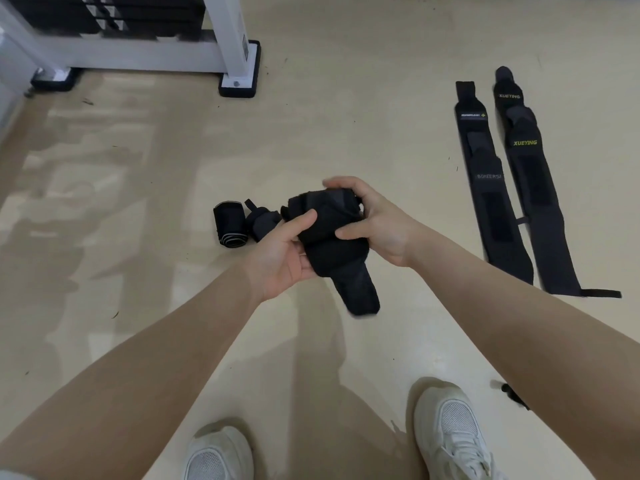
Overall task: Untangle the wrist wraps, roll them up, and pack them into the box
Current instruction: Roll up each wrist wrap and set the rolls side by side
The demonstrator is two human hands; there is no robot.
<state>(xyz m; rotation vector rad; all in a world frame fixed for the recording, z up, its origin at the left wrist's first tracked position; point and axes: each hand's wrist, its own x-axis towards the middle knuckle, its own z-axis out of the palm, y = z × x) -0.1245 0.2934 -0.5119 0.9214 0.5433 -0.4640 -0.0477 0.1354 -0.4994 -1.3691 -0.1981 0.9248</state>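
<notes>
Both my hands hold a black wrist wrap (323,230) above the floor. My left hand (282,259) cradles it from below, thumb pressed on its top. My right hand (372,220) grips its upper end with curled fingers. The wrap is partly rolled and a loose tail (358,292) hangs down. Two rolled wraps lie on the floor to the left: one (228,225) with a striped end, one (261,221) beside it. Two flat rows of unrolled wraps lie at the right, one (491,188) marked BONERSI, the other (533,181) marked XUEYING. No box is in view.
A white rack (239,46) with black rubber feet stands at the back left, dark weights stacked in it. My two white shoes (450,434) are at the bottom. A small black object (514,394) lies on the beige floor at the lower right.
</notes>
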